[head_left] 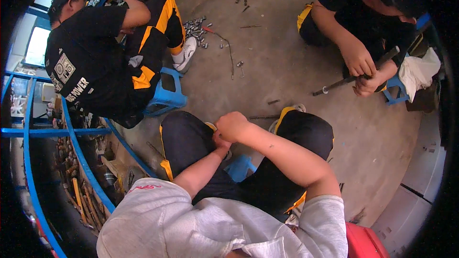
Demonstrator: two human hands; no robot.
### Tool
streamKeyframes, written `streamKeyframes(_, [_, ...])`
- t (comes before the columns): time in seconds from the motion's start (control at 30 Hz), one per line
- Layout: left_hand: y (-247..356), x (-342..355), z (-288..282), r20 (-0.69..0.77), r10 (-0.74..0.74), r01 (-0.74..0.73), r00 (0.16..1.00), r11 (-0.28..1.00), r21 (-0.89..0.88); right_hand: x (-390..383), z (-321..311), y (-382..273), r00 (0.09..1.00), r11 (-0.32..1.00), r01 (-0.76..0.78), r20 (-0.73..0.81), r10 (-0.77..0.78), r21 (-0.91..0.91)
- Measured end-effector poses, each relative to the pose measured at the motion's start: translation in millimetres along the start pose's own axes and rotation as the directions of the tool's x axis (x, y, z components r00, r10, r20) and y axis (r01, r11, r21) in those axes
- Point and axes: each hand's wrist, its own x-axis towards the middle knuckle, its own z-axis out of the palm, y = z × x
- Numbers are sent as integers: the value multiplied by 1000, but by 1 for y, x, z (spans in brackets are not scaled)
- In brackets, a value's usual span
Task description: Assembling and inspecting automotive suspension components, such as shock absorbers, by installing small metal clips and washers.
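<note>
Dark rod (263, 116), thin, at 2 o'clock from the right hand (233, 125); its near end is blocked by that hand, so can't tell whether it's gripped or just lying beyond. Writing: pale lettering plus a print on the black shirt (88, 62) of a seated co-worker, 10 o'clock; red script on the grey sleeve (148, 192), 8 o'clock. Hands together over the left knee: right on top, fingers curled, left hand (221, 140) tucked under, mostly hidden. Can't tell if anything is clamped between them. Right forearm comes in from 4 o'clock, left from 7. Around: small blue stool (239, 168) between the legs, 6 o'clock; short bolt (273, 101), 2 o'clock; metal sockets (195, 29) piled, 11 o'clock; blue rack (71, 132), 9 o'clock; second co-worker with both hands on a long bar (339, 84), 2 o'clock; red box (366, 241), 4 o'clock.
</note>
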Motion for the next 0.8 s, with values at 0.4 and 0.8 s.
streamKeyframes(0.4, [29, 20, -21, 16, -47, 42, 999, 970, 239, -7, -15, 8, 998, 997, -65, 3, 65, 32])
streamKeyframes(0.8, [-12, 123, -14, 104, -264, 216, 959, 917, 336, 4, -7, 17, 997, 999, -43, -58, 41, -23])
